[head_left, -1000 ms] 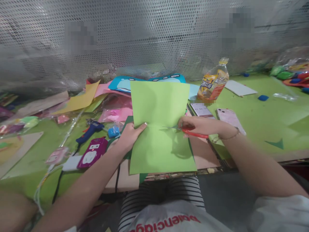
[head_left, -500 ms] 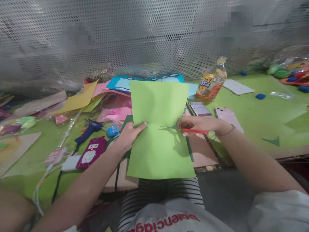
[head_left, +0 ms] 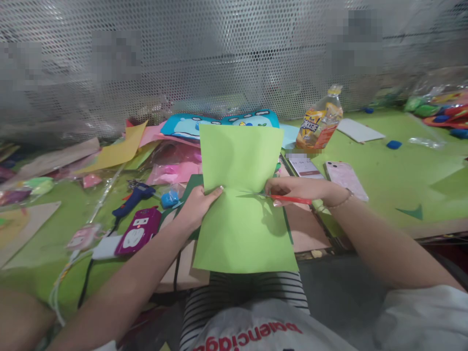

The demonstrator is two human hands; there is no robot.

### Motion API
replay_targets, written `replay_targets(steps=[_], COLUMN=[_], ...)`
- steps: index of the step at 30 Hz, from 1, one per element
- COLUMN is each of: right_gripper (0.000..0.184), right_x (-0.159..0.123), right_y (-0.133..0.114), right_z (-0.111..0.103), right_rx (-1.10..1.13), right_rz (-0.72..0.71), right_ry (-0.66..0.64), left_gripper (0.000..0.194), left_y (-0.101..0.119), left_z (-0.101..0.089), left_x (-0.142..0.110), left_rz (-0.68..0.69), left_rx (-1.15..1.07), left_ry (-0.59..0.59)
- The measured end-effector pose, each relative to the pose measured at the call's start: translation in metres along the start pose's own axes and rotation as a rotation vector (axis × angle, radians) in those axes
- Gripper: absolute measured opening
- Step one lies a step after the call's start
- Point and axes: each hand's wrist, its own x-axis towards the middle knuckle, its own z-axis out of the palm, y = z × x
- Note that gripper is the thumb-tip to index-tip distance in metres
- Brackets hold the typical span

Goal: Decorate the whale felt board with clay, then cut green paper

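A sheet of light green paper (head_left: 241, 234) hangs over the table's front edge and my lap, with a cut running in from its right side. My left hand (head_left: 199, 207) pinches its left edge at mid-height, thumb on top and the other fingers behind. In my right hand (head_left: 292, 187) is a pair of scissors (head_left: 292, 199) with red handles. The blades lie in the cut and point left toward my left thumb. Part of the handles is hidden by my fingers. Dark green paper (head_left: 192, 184) shows behind the sheet.
At the left lie a blue glue gun (head_left: 133, 201), a purple power socket (head_left: 139, 230) and white cables. A drink bottle (head_left: 318, 122) and a phone (head_left: 345, 179) are at the right. A perforated metal screen (head_left: 234, 53) stands behind. A green scrap (head_left: 412, 211) lies far right.
My right hand and the scissors have moved slightly left, deeper into the paper, and the cut has lengthened. My left hand keeps its hold on the left edge.
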Motion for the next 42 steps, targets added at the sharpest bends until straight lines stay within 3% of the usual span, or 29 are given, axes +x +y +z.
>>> replay_targets(steps=[16,42], right_gripper=[0.039,0.042], right_x=[0.0016,0.0023], right_y=[0.0032,0.0073], right_z=[-0.0001,-0.0028], right_rx=[0.041,0.014], right_rz=[-0.011,0.03], right_ry=[-0.002,-0.033], left_gripper=[0.05,0.042], left_y=[0.0009,-0.003], left_z=[-0.0029,-0.0018], left_x=[-0.0008,0.0016], left_rz=[0.015,0.009], left_rx=[0.119,0.161], left_ry=[0.02,0.016])
